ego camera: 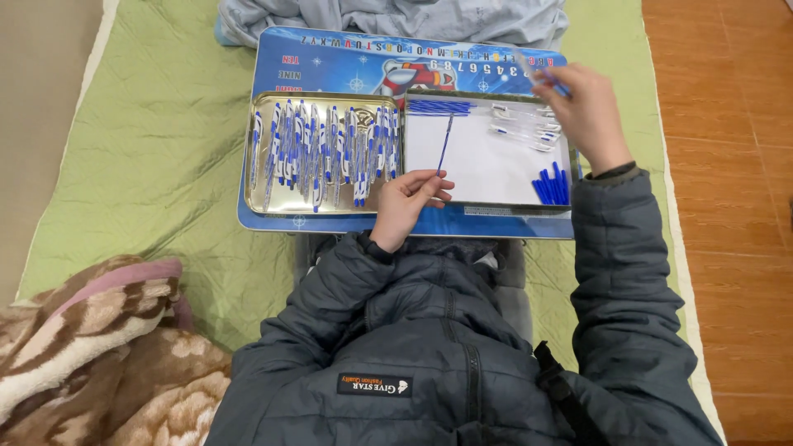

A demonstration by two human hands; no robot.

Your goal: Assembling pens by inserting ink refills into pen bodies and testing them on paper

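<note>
While bent inward, left hand (pixel 406 201) pinches blue refill (pixel 444 145) | right hand (pixel 588 111), raised, grips clear barrel (pixel 549 81)

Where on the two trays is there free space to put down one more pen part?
The white tray is bare in the middle, between the refills, clear barrels and blue caps. The metal tray is crowded with assembled pens.

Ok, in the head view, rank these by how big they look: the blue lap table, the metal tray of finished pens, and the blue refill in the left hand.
1. Blue lap table
2. Metal tray
3. Blue refill, held by the left hand
</note>
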